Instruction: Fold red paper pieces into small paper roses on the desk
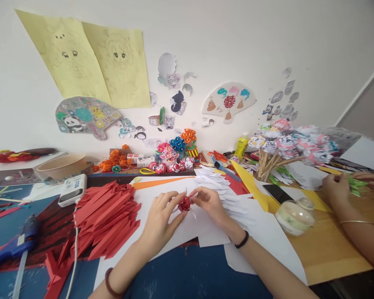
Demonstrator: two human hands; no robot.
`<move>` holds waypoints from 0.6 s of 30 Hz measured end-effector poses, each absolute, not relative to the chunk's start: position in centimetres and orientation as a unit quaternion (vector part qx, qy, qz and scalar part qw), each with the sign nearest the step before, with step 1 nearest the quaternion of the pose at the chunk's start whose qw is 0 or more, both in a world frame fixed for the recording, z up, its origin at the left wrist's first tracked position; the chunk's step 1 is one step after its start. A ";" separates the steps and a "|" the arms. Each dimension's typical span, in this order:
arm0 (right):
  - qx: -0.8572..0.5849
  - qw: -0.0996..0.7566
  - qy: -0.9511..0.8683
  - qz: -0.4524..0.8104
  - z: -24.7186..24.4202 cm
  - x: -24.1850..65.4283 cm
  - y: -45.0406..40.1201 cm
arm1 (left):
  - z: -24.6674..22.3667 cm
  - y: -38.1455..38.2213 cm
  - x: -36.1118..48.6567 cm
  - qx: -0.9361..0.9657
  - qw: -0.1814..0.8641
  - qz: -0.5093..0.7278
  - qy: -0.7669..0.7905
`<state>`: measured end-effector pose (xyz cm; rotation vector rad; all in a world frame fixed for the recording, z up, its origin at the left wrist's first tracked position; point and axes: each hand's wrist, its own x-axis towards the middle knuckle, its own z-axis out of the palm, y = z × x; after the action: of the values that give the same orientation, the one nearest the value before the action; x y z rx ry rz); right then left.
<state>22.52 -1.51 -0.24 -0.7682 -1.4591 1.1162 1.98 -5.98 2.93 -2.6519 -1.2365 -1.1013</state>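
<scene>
A small folded red and white paper flower (184, 204) is held up between my two hands, above white paper sheets. My left hand (162, 218) pinches it from the left between thumb and fingers. From the right, the fingertips of my right hand (209, 203) are closed at its upper edge, on what looks like a white paper strip. To the left lies a big pile of folded red paper strips (107, 220). Folded white paper strips (220, 187) are spread behind and to the right of my right hand.
At left are a blue glue gun (17, 245) and a white box with a cable (73, 190). On the right stand a bottle (294, 216), a phone (278, 194) and a paper flower bouquet (286, 143). A co-worker's hands (339, 189) hold green paper pieces there.
</scene>
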 end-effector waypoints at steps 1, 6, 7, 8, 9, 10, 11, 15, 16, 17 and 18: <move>-0.323 0.543 -0.614 0.473 -0.2 22.5 -1.5 | 2.8 -5.9 1.9 -0.835 0.019 -0.368 -0.409; -0.331 0.555 -0.619 0.446 -0.3 22.5 -1.6 | 2.6 -5.8 1.7 -0.810 0.039 -0.366 -0.455; -0.333 0.559 -0.620 0.439 -0.4 22.5 -1.6 | 2.7 -5.8 1.6 -0.809 0.040 -0.361 -0.463; -0.335 0.562 -0.620 0.434 -0.5 22.5 -1.5 | 2.7 -5.7 1.6 -0.806 0.041 -0.357 -0.471; -0.335 0.563 -0.620 0.431 -0.5 22.5 -1.5 | 2.7 -5.7 1.5 -0.803 0.041 -0.353 -0.478; -0.334 0.563 -0.621 0.431 -0.5 22.5 -1.5 | 2.7 -5.6 1.5 -0.800 0.041 -0.350 -0.485; -0.331 0.563 -0.622 0.432 -0.5 22.4 -1.5 | 2.7 -5.5 1.4 -0.797 0.044 -0.349 -0.491; -0.326 0.564 -0.626 0.429 -0.6 22.2 -1.5 | 2.5 -4.7 0.9 -0.796 0.070 -0.343 -0.494; -0.328 0.563 -0.627 0.428 -0.6 22.1 -1.5 | 2.4 -4.5 0.8 -0.801 0.078 -0.336 -0.489; -0.329 0.562 -0.627 0.427 -0.7 22.0 -1.5 | 2.4 -4.3 0.6 -0.807 0.084 -0.327 -0.485; -0.330 0.561 -0.628 0.427 -0.7 22.0 -1.4 | 2.4 -4.2 0.5 -0.814 0.088 -0.314 -0.481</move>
<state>22.00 -1.45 -0.74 -0.7770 -1.4809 1.0056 0.49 -4.21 2.40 -2.4224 -1.4317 -0.9359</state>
